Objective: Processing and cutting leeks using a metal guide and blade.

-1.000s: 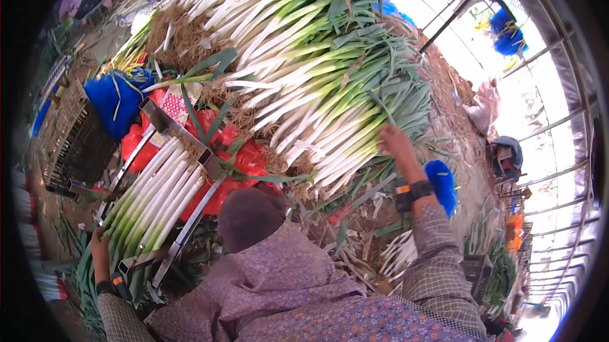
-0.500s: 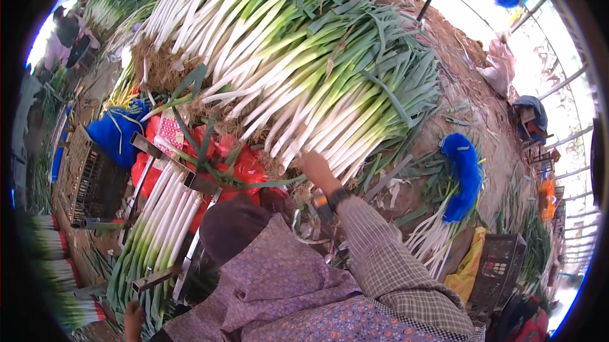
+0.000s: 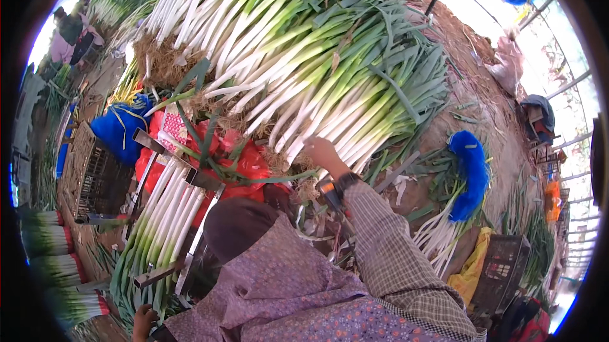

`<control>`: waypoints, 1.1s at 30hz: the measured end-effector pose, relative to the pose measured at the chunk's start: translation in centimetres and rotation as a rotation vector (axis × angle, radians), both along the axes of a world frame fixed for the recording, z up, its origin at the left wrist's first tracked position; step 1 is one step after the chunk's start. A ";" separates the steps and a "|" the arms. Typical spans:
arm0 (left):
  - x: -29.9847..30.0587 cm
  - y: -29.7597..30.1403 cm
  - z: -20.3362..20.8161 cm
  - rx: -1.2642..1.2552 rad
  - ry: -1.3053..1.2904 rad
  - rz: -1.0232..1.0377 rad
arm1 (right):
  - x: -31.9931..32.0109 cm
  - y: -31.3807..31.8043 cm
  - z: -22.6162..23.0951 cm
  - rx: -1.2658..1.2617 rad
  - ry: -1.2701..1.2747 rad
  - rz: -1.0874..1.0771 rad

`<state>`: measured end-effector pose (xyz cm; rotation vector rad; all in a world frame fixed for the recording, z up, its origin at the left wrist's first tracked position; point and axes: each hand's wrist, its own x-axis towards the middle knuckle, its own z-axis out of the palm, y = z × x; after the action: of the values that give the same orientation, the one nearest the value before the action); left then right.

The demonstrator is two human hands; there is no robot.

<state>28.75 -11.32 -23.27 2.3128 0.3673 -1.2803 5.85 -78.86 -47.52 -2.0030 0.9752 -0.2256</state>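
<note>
My right hand [image 3: 322, 153] reaches into a large heap of long green onions [image 3: 285, 75], near the root ends of the closest stalks. Its fingers are curled on the white stalks there; which ones they grip is partly hidden. A dark wristband with an orange part [image 3: 336, 187] sits at that wrist. Low on the left, my left hand [image 3: 144, 320] is beside the leaf ends of more green onions [image 3: 166, 212], which lie side by side in a metal frame [image 3: 206, 180]. Its fingers are too small and dim to read. A floral apron [image 3: 298, 285] covers my lap.
Red plastic sheeting [image 3: 250, 163] lies behind the frame. Bundles of blue ties [image 3: 120, 132] rest by a brown crate [image 3: 95, 174]. More blue ties [image 3: 469, 177] lie on loose onions at right, near a dark crate [image 3: 501, 266]. Tied onion bundles [image 3: 54, 240] stand far left. Another person [image 3: 70, 34] sits beyond.
My right hand has shifted slightly up and right along the near stalks. My left hand shows a little more at the lower edge. The whole view has moved slightly.
</note>
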 end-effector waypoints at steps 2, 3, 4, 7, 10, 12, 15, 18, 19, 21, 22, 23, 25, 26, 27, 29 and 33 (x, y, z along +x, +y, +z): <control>-0.3 -2.3 0.1 0.010 0.001 0.021 | 3.0 -3.2 -3.8 -0.116 -0.121 -0.028; -1.2 -1.5 1.0 0.046 -0.041 0.059 | 6.9 -0.9 -2.6 0.456 -0.188 -0.206; -0.5 -4.3 -0.3 0.014 -0.034 0.004 | 4.8 -4.8 -7.1 -0.028 -0.177 0.000; 0.7 -0.5 -1.2 -0.007 -0.087 -0.037 | 8.3 -6.1 -9.4 -0.307 0.210 0.051; 0.5 -0.9 -2.1 -0.076 -0.038 -0.080 | 4.7 -6.4 -10.1 -0.292 -0.207 -0.181; -2.0 -1.9 1.5 -0.054 -0.052 -0.001 | 5.8 0.4 -4.0 -0.067 -0.343 -0.396; -0.4 5.6 -2.4 -0.527 0.280 0.725 | 0.1 5.7 6.3 0.196 -0.447 -0.664; -4.3 -7.6 4.2 -0.042 -0.053 0.075 | -7.9 12.3 13.7 0.621 -0.671 -0.666; -4.0 -6.4 3.9 -0.044 -0.059 0.068 | -9.2 13.4 14.2 0.735 -0.713 -0.653; -1.6 -1.1 1.1 -0.107 0.002 0.055 | -9.8 13.7 15.2 0.850 -0.763 -0.632; 0.1 1.4 -1.1 -0.110 -0.009 0.058 | -8.9 12.3 15.7 0.936 -0.784 -0.640; 2.1 4.5 -4.2 -0.136 -0.139 -0.033 | -8.1 11.5 15.9 1.023 -0.802 -0.639; 2.7 4.5 -6.0 -0.208 -0.363 -0.182 | -5.4 9.4 13.6 1.176 -1.028 -0.737; 3.0 2.6 -5.6 -0.245 -0.452 -0.227 | -2.8 8.8 14.4 1.334 -1.184 -0.782; 3.3 2.5 -4.9 -0.294 -0.506 -0.220 | -0.3 10.2 17.1 1.026 -1.186 -0.409; 3.9 -0.1 -3.3 -0.453 -0.610 -0.205 | 5.6 10.2 19.1 1.047 -1.579 0.222; -0.6 -7.6 7.1 -0.726 -0.648 -0.223 | 10.3 22.2 38.5 1.426 -1.513 0.295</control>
<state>28.14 -18.94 -16.17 1.9846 -0.5043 -0.5318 16.16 -56.61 -8.98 -0.2744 -0.2488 -0.5376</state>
